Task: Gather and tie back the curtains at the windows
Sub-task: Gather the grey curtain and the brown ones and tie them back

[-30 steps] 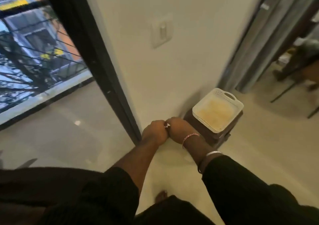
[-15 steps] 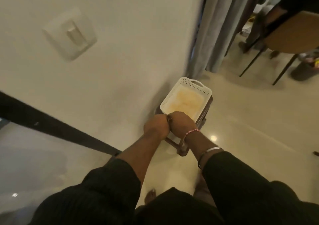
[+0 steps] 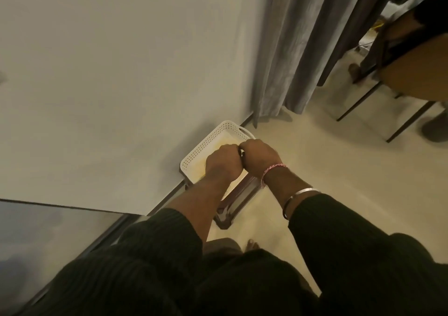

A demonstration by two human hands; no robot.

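A plain off-white wall [image 3: 116, 73] fills the upper left under dim, warm light. A pale glossy floor [image 3: 339, 170] runs along its foot and off to the right. Against the wall stands a dark low stool [image 3: 238, 199] carrying a white perforated basket [image 3: 206, 145]. A chair [image 3: 412, 78] with thin dark legs stands at the right edge. A dark-framed glass pane [image 3: 36, 230] shows lower left.
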